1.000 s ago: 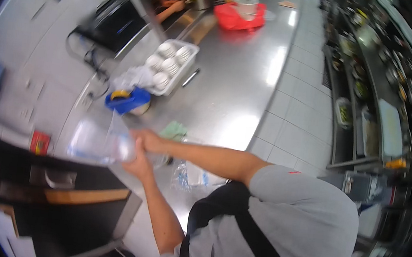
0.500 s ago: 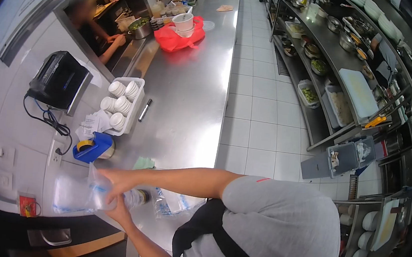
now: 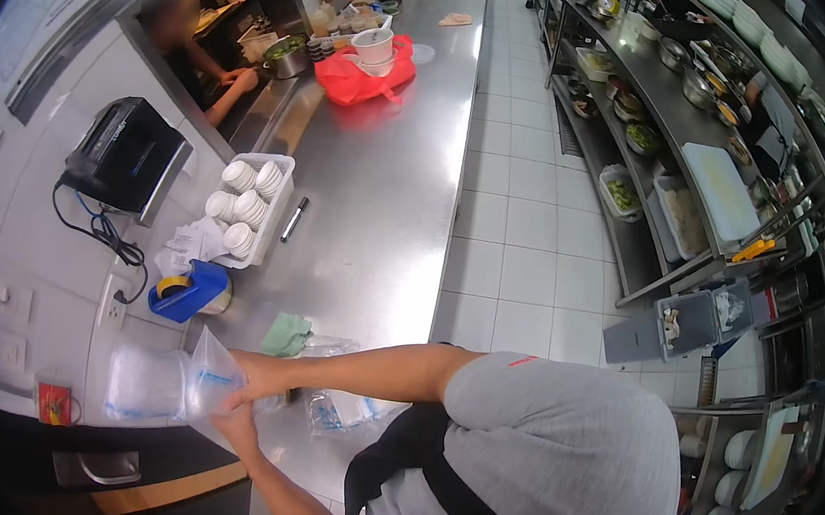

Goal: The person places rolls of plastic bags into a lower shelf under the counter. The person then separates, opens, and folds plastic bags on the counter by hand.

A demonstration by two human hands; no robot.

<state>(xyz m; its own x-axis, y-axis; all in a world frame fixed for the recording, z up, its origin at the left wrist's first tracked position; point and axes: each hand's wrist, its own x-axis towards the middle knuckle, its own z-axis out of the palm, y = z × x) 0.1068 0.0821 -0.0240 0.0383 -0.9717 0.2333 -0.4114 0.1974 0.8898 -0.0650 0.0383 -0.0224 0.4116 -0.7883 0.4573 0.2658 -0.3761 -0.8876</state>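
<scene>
A clear plastic bag (image 3: pixel 210 385) with blue print sits between my two hands above the counter's near end, its pointed corner sticking up. My right hand (image 3: pixel 261 374) grips its edge from the upper side of the view. From below, my left hand (image 3: pixel 236 424) pinches the same edge, close to the right fingertips. Touching or just behind the bag is a bundle of clear plastic (image 3: pixel 146 385) beside the wall; I cannot tell whether the two are joined. A green cloth (image 3: pixel 286 334) lies just past my right forearm. More clear plastic packaging (image 3: pixel 341 411) lies below that forearm.
A blue tape dispenser (image 3: pixel 190 291), a white tray (image 3: pixel 264 237) of white lids and a marker (image 3: pixel 294 220) are along the counter (image 3: pixel 369 193). Farther off stands a red bag (image 3: pixel 356 81) with tubs. Another person (image 3: pixel 170 31) works beyond the hatch. Shelves (image 3: pixel 668 124) line the right.
My hands have shifted slightly right and drawn apart from their overlap. The bag's corner now stands up more clearly. The jar beside my hands is now mostly hidden.
</scene>
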